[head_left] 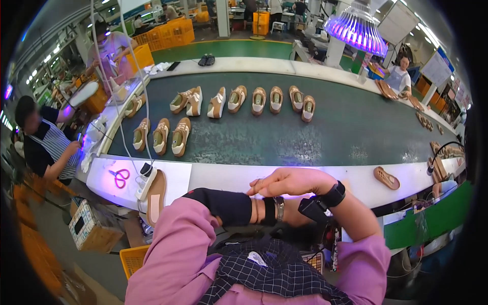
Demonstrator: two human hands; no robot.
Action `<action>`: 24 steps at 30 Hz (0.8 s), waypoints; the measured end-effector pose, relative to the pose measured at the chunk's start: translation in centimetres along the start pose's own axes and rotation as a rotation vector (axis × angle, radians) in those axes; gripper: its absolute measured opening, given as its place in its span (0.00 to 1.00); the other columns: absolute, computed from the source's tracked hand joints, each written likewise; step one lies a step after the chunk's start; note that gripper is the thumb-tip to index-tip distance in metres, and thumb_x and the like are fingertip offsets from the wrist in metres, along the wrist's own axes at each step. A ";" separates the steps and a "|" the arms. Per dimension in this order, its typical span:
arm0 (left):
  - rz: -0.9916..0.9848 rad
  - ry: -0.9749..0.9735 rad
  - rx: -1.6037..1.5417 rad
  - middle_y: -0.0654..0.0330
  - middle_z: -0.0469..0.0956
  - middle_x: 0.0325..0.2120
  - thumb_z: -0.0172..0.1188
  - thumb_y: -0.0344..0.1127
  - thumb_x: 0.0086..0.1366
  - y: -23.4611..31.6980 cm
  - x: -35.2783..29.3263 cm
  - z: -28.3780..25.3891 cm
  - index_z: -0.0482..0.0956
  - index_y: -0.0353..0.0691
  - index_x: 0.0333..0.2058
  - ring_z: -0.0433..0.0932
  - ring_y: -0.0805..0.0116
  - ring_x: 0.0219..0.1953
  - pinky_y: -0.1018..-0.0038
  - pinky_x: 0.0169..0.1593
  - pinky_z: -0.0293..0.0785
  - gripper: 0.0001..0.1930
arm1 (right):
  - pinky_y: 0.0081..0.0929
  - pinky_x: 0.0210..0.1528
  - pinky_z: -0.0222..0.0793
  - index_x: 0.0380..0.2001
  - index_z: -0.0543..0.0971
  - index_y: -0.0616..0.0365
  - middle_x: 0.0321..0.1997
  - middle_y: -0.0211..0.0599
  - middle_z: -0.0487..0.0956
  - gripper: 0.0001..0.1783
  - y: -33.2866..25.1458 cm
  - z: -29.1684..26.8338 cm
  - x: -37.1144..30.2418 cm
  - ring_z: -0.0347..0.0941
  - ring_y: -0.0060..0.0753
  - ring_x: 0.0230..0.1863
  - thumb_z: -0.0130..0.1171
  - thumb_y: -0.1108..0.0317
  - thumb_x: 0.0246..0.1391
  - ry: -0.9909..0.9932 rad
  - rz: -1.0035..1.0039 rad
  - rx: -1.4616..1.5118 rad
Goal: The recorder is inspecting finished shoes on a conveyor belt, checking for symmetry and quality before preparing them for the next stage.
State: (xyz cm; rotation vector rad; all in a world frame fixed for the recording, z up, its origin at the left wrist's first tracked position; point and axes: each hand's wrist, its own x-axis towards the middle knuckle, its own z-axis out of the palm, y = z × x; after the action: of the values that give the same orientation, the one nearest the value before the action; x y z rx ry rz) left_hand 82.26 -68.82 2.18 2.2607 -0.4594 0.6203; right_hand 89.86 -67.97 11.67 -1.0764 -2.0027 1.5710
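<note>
My forearms cross in front of my body. My right hand [292,182] reaches left above my left forearm, its fingers stretched out beside the end of a black arm sleeve [229,207]. I see nothing held in it. A black strap with a small black device [314,208] is on my right wrist. My left hand [296,212] lies mostly behind the right wrist and device, its fingers hidden. A metal bracelet [279,208] and a black band [269,211] circle the left wrist. Both upper arms wear pink sleeves.
Tan and white sneakers [258,100] stand in groups on a dark green conveyor belt [244,137]. On the white ledge lie pink-handled scissors [120,178], a power strip [146,181], a shoe sole [156,195] and a tan shoe part [386,178]. A purple-lit lamp [355,30] hangs at right; co-workers stand around.
</note>
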 end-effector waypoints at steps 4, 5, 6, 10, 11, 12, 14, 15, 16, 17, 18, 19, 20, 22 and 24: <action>0.174 -0.772 0.324 0.54 0.75 0.23 0.55 0.32 0.51 3.6 1.9 2.5 0.75 0.37 0.29 0.77 0.59 0.29 0.67 0.30 0.73 0.07 | 0.29 0.55 0.64 0.56 0.67 0.56 0.62 0.37 0.62 0.23 1.2 0.2 -0.9 0.52 0.38 0.66 0.47 0.60 0.59 -0.111 0.166 0.157; 0.209 -0.709 0.285 0.53 0.76 0.22 0.56 0.31 0.49 4.3 2.1 2.7 0.75 0.35 0.27 0.77 0.56 0.29 0.65 0.30 0.73 0.07 | 0.30 0.53 0.67 0.60 0.63 0.52 0.67 0.34 0.56 0.25 1.1 0.2 -1.2 0.49 0.39 0.68 0.45 0.60 0.60 -0.162 0.262 0.242; 0.243 -0.645 0.246 0.51 0.76 0.22 0.57 0.31 0.47 5.0 2.4 2.8 0.75 0.34 0.25 0.78 0.53 0.28 0.62 0.31 0.73 0.07 | 0.28 0.46 0.73 0.64 0.54 0.51 0.71 0.30 0.46 0.31 0.5 0.3 -1.3 0.48 0.42 0.68 0.45 0.58 0.61 -0.200 0.325 0.344; 0.209 -0.586 -0.147 0.50 0.75 0.19 0.57 0.31 0.47 7.1 5.1 1.5 0.75 0.32 0.27 0.76 0.52 0.25 0.63 0.29 0.72 0.09 | 0.32 0.56 0.64 0.65 0.49 0.54 0.70 0.37 0.46 0.33 3.7 1.5 -0.3 0.52 0.39 0.66 0.43 0.58 0.61 -0.145 0.040 0.656; 0.215 -0.584 -0.148 0.50 0.75 0.19 0.57 0.31 0.47 7.9 6.3 0.4 0.75 0.32 0.27 0.76 0.52 0.25 0.63 0.29 0.72 0.09 | 0.32 0.56 0.64 0.65 0.49 0.54 0.70 0.37 0.46 0.33 4.1 2.1 0.1 0.52 0.39 0.66 0.43 0.58 0.61 -0.141 0.045 0.655; 0.198 -0.507 -0.297 0.50 0.76 0.20 0.57 0.32 0.47 8.7 7.3 -1.2 0.76 0.34 0.27 0.76 0.53 0.25 0.64 0.30 0.72 0.08 | 0.31 0.59 0.60 0.65 0.51 0.56 0.70 0.38 0.48 0.31 4.7 3.2 0.9 0.52 0.39 0.66 0.43 0.58 0.62 -0.161 -0.016 0.836; 0.186 -0.338 -0.508 0.52 0.77 0.22 0.57 0.30 0.47 9.7 9.7 -4.5 0.77 0.35 0.26 0.76 0.58 0.23 0.66 0.29 0.71 0.07 | 0.31 0.62 0.56 0.64 0.53 0.57 0.69 0.39 0.50 0.30 6.2 4.7 0.7 0.53 0.38 0.66 0.42 0.59 0.62 -0.162 -0.073 1.004; 0.173 -0.241 -0.561 0.53 0.76 0.22 0.57 0.29 0.48 9.6 10.6 -6.2 0.77 0.34 0.26 0.76 0.61 0.22 0.68 0.28 0.71 0.06 | 0.31 0.61 0.57 0.63 0.55 0.57 0.67 0.40 0.53 0.28 7.3 5.5 0.7 0.54 0.37 0.65 0.43 0.60 0.62 0.081 -0.148 0.661; 0.126 -0.170 -0.592 0.56 0.76 0.21 0.57 0.30 0.52 8.8 11.5 -7.8 0.76 0.34 0.28 0.76 0.65 0.23 0.71 0.29 0.71 0.06 | 0.31 0.61 0.57 0.61 0.58 0.57 0.65 0.40 0.56 0.27 8.4 6.3 0.7 0.55 0.36 0.64 0.44 0.62 0.61 0.314 -0.222 0.309; 0.078 -0.098 -0.626 0.58 0.76 0.21 0.57 0.32 0.55 7.9 12.3 -9.2 0.75 0.33 0.30 0.75 0.69 0.23 0.73 0.30 0.71 0.08 | 0.31 0.61 0.57 0.60 0.60 0.58 0.63 0.41 0.59 0.25 9.5 7.0 0.7 0.57 0.35 0.63 0.45 0.63 0.60 0.539 -0.291 -0.047; -0.019 0.004 -0.735 0.60 0.76 0.22 0.56 0.32 0.57 7.0 13.0 -10.6 0.75 0.34 0.31 0.75 0.71 0.24 0.75 0.31 0.72 0.07 | 0.30 0.60 0.58 0.58 0.62 0.58 0.61 0.41 0.62 0.24 10.5 7.5 0.3 0.58 0.34 0.62 0.46 0.64 0.59 0.761 -0.350 -0.412; -0.118 0.103 -0.841 0.61 0.77 0.24 0.56 0.32 0.58 6.1 13.5 -11.8 0.75 0.35 0.33 0.74 0.74 0.25 0.76 0.33 0.72 0.07 | 0.30 0.60 0.58 0.57 0.64 0.58 0.59 0.42 0.66 0.23 11.1 7.7 0.0 0.59 0.33 0.61 0.48 0.66 0.59 0.974 -0.403 -0.786; -0.147 0.233 -0.843 0.61 0.77 0.25 0.55 0.32 0.59 5.2 13.3 -12.9 0.75 0.36 0.32 0.74 0.75 0.26 0.77 0.33 0.72 0.06 | 0.34 0.57 0.59 0.52 0.68 0.58 0.52 0.42 0.70 0.20 11.4 7.8 0.4 0.63 0.35 0.56 0.50 0.66 0.56 0.929 -0.283 -0.334; -0.168 0.363 -0.833 0.61 0.76 0.25 0.54 0.31 0.59 3.9 12.1 -14.3 0.75 0.36 0.32 0.74 0.75 0.26 0.78 0.33 0.71 0.05 | 0.29 0.42 0.69 0.43 0.73 0.60 0.39 0.42 0.75 0.15 10.7 7.4 0.8 0.73 0.31 0.41 0.53 0.64 0.55 0.698 -0.178 0.472; -0.206 0.487 -0.826 0.61 0.76 0.24 0.54 0.31 0.59 2.9 11.0 -15.5 0.75 0.36 0.31 0.73 0.77 0.26 0.80 0.33 0.70 0.06 | 0.17 0.26 0.64 0.40 0.73 0.61 0.30 0.36 0.75 0.17 11.3 6.2 -0.9 0.69 0.20 0.24 0.52 0.58 0.55 0.416 -0.108 0.585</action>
State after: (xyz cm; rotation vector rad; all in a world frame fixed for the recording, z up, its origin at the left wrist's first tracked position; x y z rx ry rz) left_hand 85.29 -60.92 19.47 1.2982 -0.1767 0.6839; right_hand 89.97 -71.74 -0.69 -0.9353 -1.2006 1.5705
